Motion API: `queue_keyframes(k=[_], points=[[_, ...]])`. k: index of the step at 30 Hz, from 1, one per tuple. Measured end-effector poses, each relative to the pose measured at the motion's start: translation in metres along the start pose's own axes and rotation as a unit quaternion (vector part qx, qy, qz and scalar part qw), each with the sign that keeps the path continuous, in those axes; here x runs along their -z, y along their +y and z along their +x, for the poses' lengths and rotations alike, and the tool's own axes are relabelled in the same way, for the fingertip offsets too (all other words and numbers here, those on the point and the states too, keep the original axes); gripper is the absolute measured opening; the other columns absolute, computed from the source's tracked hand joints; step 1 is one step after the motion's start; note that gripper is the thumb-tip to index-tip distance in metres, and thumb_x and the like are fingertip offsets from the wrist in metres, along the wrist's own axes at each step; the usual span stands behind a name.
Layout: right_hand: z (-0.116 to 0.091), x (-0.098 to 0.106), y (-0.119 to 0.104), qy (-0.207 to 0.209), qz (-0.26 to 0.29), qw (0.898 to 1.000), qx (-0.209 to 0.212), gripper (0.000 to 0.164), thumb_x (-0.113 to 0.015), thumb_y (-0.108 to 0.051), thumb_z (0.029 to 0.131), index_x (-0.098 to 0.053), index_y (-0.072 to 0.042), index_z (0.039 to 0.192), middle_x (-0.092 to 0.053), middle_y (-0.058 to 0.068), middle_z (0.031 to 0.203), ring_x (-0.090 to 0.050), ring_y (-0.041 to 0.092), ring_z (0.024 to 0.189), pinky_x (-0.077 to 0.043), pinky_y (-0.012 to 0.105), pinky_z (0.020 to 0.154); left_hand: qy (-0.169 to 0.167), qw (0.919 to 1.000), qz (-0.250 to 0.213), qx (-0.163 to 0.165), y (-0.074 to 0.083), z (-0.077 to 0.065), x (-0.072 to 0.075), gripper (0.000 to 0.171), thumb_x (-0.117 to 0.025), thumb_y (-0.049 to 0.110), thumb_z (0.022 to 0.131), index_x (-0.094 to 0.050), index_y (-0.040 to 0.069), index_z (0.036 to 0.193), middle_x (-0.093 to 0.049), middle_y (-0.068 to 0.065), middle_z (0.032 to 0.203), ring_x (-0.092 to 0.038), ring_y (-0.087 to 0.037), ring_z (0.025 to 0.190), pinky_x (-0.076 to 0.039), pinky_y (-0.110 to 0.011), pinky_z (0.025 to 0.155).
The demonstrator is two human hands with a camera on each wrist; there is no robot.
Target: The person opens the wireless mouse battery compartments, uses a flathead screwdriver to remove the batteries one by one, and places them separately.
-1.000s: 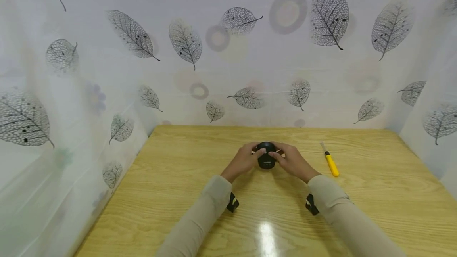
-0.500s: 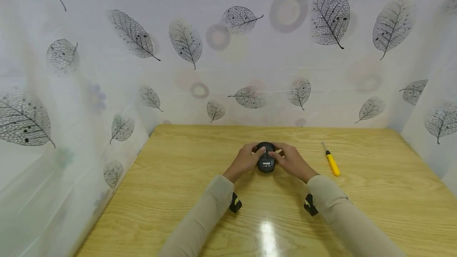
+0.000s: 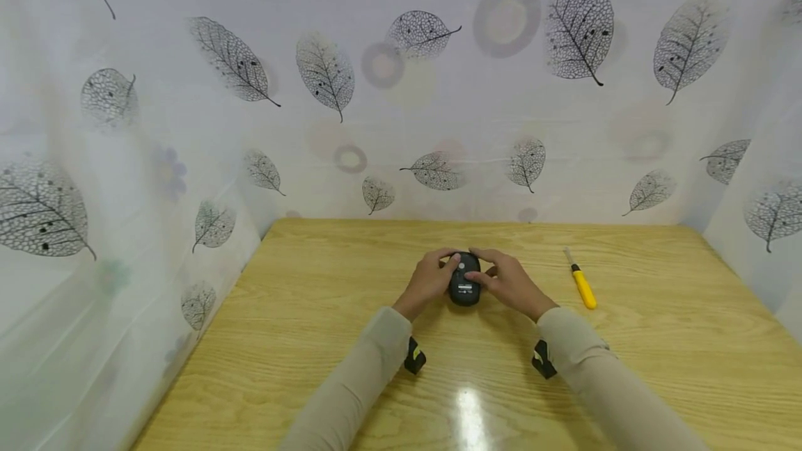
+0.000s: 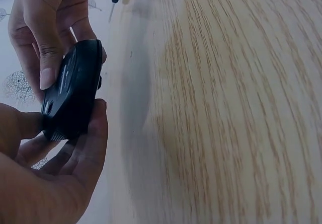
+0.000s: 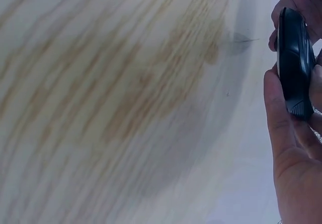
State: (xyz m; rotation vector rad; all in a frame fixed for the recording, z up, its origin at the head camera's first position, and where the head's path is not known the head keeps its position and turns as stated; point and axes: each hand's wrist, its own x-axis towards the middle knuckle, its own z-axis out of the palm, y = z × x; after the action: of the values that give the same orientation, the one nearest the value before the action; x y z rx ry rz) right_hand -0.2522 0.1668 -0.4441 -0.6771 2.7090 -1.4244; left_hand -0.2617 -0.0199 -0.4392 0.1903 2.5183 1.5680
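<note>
Both hands hold a black computer mouse (image 3: 464, 292) over the middle of the table, its underside with a white label and a round light spot turned toward the head camera. My left hand (image 3: 429, 280) grips the left edge, thumb on the underside near the far end. From the other side my right hand (image 3: 510, 285) grips it, its thumb lying across the underside. In the left wrist view the mouse (image 4: 75, 90) is seen edge-on between the thumbs and fingers, clear of the tabletop. The right wrist view shows the mouse (image 5: 293, 63) at its right edge, fingers behind it.
A screwdriver (image 3: 583, 287) with a yellow handle lies on the wooden table (image 3: 313, 284) to the right of the hands. Leaf-patterned white curtains (image 3: 438, 110) hang behind and at both sides. Black wrist-worn devices show below the sleeves.
The mouse has tilted so more of its underside and label shows, and it has shifted slightly toward the person. The thumbs have slid apart on the underside. The screwdriver has stayed put.
</note>
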Motion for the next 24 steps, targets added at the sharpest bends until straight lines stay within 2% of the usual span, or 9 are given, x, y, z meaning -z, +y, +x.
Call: queue_keyframes(k=[4,8,15,19,24], points=[[0.0000,0.0015,-0.0025,-0.004,-0.009,1.000,-0.002,0.050,-0.069,-0.005,0.097,-0.052,0.007,0.142,-0.054,0.030,0.139,-0.071,0.025,0.085,-0.062,0.028,0.066,0.005,1.0000,0.003,0.005,-0.0008,0.0009,-0.0018,0.036,-0.052,0.031,0.108,-0.064,0.015,0.137,-0.066,-0.012,0.126,-0.065,-0.015,0.085,-0.057,-0.026,0.059],[0.0007,0.0025,-0.0050,-0.001,-0.019,1.000,-0.008,0.047,-0.070,-0.005,0.096,-0.055,0.007,0.140,-0.056,0.029,0.138,-0.072,0.024,0.083,-0.061,0.029,0.066,0.007,0.9999,0.003,0.007,-0.0013,0.0015,-0.0035,0.036,-0.053,0.031,0.107,-0.065,0.014,0.137,-0.067,-0.011,0.125,-0.065,-0.015,0.083,-0.056,-0.026,0.057],[0.0020,0.0019,-0.0059,-0.007,-0.025,0.999,-0.023,0.045,-0.070,-0.007,0.096,-0.057,0.006,0.138,-0.056,0.028,0.138,-0.072,0.031,0.094,-0.063,0.035,0.073,0.011,0.9998,0.010,0.009,-0.0041,0.0021,-0.0048,0.036,-0.054,0.032,0.107,-0.066,0.015,0.136,-0.067,-0.010,0.127,-0.066,-0.015,0.087,-0.057,-0.027,0.061],[0.0025,0.0026,-0.0051,-0.016,0.005,0.999,-0.036,0.047,-0.069,-0.008,0.097,-0.055,0.006,0.141,-0.054,0.027,0.141,-0.071,0.034,0.098,-0.064,0.036,0.074,0.015,0.9998,0.014,0.008,-0.0051,0.0023,-0.0041,0.036,-0.054,0.033,0.107,-0.066,0.015,0.135,-0.067,-0.007,0.127,-0.064,-0.013,0.091,-0.055,-0.026,0.066],[0.0045,0.0035,-0.0036,-0.019,0.038,0.998,-0.049,0.048,-0.068,-0.008,0.098,-0.054,0.005,0.142,-0.055,0.026,0.141,-0.071,0.033,0.099,-0.064,0.038,0.074,0.005,1.0000,-0.006,0.006,-0.0039,-0.0001,-0.0010,0.035,-0.053,0.033,0.107,-0.066,0.016,0.135,-0.068,-0.005,0.123,-0.064,-0.013,0.089,-0.055,-0.027,0.066]])
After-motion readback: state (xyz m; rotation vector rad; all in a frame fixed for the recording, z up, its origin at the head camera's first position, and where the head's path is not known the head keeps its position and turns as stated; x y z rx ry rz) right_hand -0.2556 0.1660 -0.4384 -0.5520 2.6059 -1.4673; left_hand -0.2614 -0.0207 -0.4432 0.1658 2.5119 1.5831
